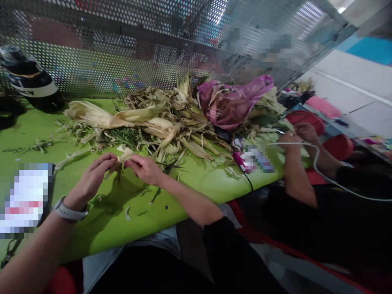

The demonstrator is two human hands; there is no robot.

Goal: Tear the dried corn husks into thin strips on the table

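My left hand [93, 176] and my right hand [143, 168] both pinch a small folded piece of pale corn husk [124, 155] just above the green table [196, 185]. Each hand grips one side of it with closed fingertips. A white watch sits on my left wrist. Behind the hands lies a heap of dried corn husks [165, 122] and green sprigs.
A pink plastic bag [232, 102] rests on the husk heap. A perforated metal screen [122, 45] walls off the table's far side. Another person's hands [297, 136] work at the right, with a white cable. A black and white helmet [30, 81] sits far left.
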